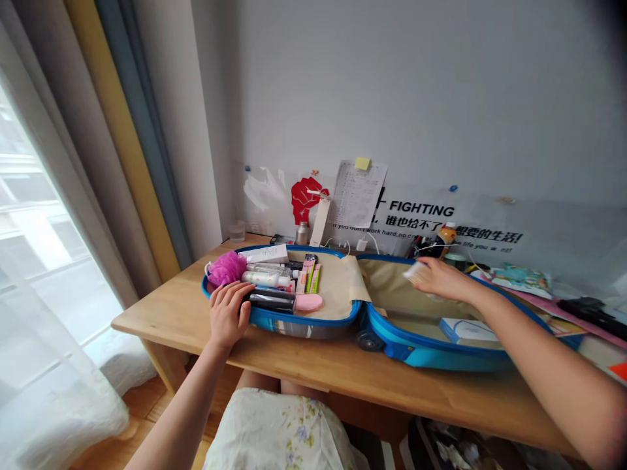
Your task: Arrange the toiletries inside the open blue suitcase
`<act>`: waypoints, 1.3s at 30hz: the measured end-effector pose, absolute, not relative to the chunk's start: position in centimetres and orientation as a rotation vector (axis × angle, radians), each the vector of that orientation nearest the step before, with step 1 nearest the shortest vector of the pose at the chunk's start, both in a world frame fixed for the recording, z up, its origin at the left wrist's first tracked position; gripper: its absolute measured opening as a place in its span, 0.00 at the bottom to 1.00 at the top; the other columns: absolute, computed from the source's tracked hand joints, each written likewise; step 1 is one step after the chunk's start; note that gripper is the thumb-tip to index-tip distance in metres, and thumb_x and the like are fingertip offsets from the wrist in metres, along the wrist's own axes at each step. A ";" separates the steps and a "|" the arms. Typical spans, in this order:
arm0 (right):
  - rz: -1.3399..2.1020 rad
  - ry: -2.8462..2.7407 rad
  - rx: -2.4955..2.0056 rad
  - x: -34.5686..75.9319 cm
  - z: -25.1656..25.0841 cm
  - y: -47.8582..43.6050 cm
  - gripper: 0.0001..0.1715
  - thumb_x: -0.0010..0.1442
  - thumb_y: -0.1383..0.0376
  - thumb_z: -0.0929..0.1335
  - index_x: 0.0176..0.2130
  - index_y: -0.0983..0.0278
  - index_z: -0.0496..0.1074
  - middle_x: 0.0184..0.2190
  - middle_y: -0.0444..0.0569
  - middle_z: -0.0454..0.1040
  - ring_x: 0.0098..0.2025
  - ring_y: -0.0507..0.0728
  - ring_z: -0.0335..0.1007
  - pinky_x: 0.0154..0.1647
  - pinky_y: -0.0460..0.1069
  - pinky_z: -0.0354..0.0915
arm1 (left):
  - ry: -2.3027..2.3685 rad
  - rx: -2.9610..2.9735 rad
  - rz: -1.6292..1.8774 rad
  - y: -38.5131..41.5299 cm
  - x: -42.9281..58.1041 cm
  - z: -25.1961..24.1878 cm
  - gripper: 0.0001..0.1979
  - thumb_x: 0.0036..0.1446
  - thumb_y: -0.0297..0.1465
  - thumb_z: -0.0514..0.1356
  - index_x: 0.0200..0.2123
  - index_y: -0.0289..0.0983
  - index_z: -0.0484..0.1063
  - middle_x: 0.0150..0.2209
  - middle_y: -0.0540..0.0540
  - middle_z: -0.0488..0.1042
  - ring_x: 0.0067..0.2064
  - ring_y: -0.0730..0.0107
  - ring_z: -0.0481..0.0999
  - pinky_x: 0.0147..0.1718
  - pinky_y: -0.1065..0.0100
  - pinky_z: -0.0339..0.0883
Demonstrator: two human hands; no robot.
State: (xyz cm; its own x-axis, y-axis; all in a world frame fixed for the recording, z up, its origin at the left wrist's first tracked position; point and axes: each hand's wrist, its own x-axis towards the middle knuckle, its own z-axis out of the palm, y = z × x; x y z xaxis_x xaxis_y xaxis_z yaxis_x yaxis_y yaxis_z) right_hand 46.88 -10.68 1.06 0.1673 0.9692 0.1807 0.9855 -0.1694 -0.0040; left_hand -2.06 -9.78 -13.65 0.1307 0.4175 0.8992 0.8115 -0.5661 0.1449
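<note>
An open blue suitcase [294,320] lies flat on a wooden desk [161,313], its two halves side by side. My left hand [228,313] rests over the near rim of the left half, fingertips against the end of a black cylindrical bottle [272,301]. Packed around that bottle are a pink bath puff [226,268], a white box [267,254], white tubes [262,279], and a pink oval item [308,302]. My right hand [435,277] hangs above the right half, gripping a small white object [416,273], partly hidden by my fingers. A flat white and blue box [467,330] lies below in that half.
Behind the suitcase, a drink bottle [445,240], a metal bottle [302,233] and charging cables stand along a wall with posters. Magazines and papers [522,281] are piled at the right. Sheer curtains [49,313] hang at the left, and my floral-covered lap [279,434] lies below the desk edge.
</note>
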 end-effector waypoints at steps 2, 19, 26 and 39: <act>-0.136 -2.088 -2.147 43.2 1.7 -9.3 0.45 0.53 0.54 0.70 0.64 0.63 0.55 0.60 0.59 0.67 0.58 0.61 0.69 0.57 0.51 0.64 | -1.202 -2.037 -1.424 -9.8 -2.1 -13.7 0.20 0.67 0.37 0.45 0.48 0.39 0.74 0.47 0.42 0.78 0.51 0.57 0.74 0.55 0.55 0.57; 0.228 -2.717 -1.608 25.3 -2.6 -2.0 0.32 0.42 0.58 0.76 0.46 0.61 0.68 0.48 0.52 0.74 0.51 0.63 0.70 0.47 0.51 0.66 | -1.200 -2.049 -1.436 -9.8 -2.1 -13.5 0.20 0.67 0.37 0.46 0.48 0.39 0.75 0.47 0.43 0.79 0.51 0.58 0.74 0.54 0.55 0.58; 0.230 -2.712 -1.575 25.2 -3.2 -1.9 0.26 0.46 0.54 0.75 0.43 0.60 0.71 0.45 0.51 0.76 0.51 0.63 0.70 0.47 0.52 0.67 | -1.198 -2.038 -1.448 -9.8 -2.0 -13.5 0.19 0.67 0.37 0.46 0.48 0.39 0.75 0.47 0.42 0.79 0.51 0.57 0.74 0.55 0.55 0.58; -0.021 -2.315 -1.790 37.5 1.8 -3.8 0.16 0.58 0.55 0.68 0.41 0.61 0.77 0.44 0.51 0.79 0.45 0.58 0.76 0.49 0.52 0.69 | -1.216 -2.047 -1.431 -9.7 -2.1 -13.7 0.19 0.67 0.37 0.46 0.49 0.40 0.74 0.47 0.42 0.78 0.51 0.57 0.74 0.55 0.55 0.57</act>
State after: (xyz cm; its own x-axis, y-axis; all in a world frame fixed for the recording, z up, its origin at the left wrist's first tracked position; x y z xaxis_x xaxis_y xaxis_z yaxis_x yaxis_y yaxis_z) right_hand 37.47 -3.85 1.79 -0.2373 0.9551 0.1772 0.9582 0.2601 -0.1193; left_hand -2.12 -9.72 -13.72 0.1159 0.4405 0.8902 0.8075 -0.5637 0.1738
